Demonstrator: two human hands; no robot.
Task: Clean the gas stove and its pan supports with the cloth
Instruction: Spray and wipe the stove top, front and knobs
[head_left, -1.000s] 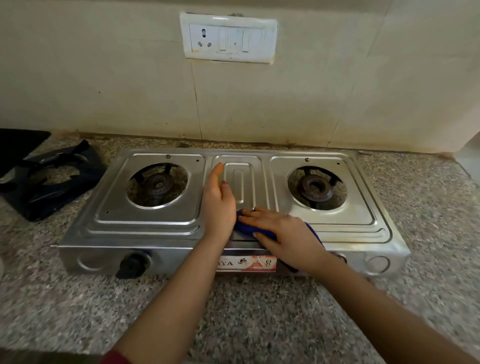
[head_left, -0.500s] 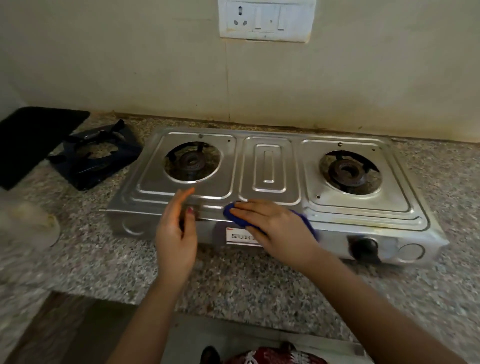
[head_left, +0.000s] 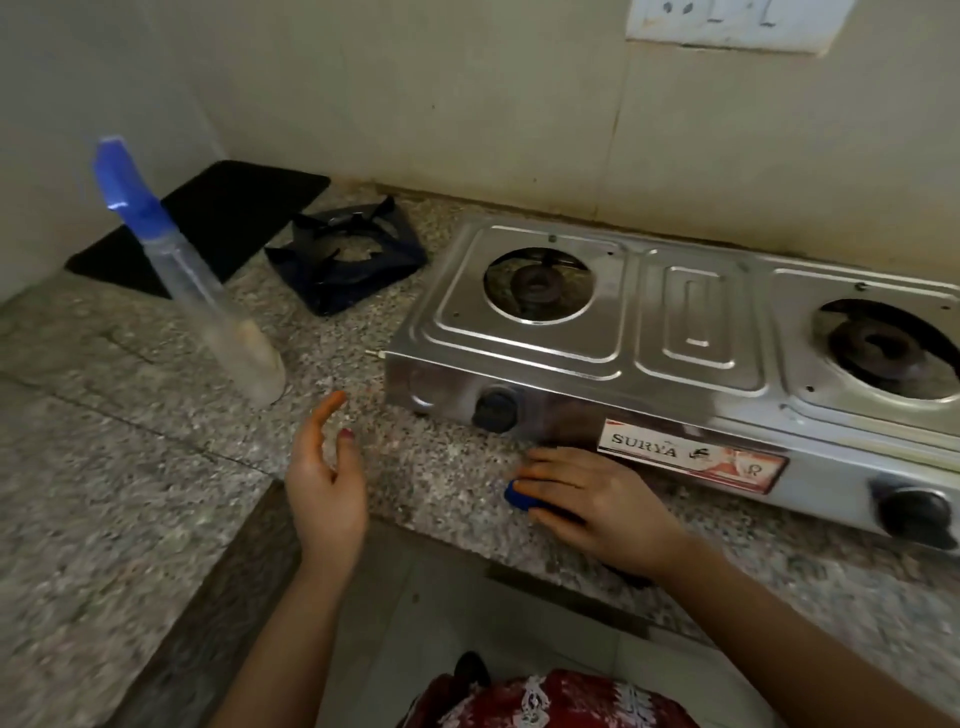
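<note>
The steel two-burner gas stove (head_left: 691, 364) stands on the granite counter with both burners bare. Its black pan supports (head_left: 345, 254) lie stacked on the counter to the stove's left. My right hand (head_left: 592, 499) lies flat on the blue cloth (head_left: 519, 493), which rests on the counter just in front of the stove's front panel, between the two knobs. Only a small blue edge of the cloth shows under the fingers. My left hand (head_left: 324, 478) hovers above the counter, fingers straight and empty, a little short of the spray bottle (head_left: 208, 306).
The clear spray bottle has a blue head and stands left of the stove. A black mat (head_left: 208, 223) lies in the back corner by the wall. The counter edge (head_left: 519, 566) runs under my wrists. A switch plate (head_left: 737, 23) is on the wall.
My right hand has slid the cloth off the stove's front edge down onto the counter. My left hand has drawn away from the stove toward the left. My view has swung left, bringing the spray bottle in.
</note>
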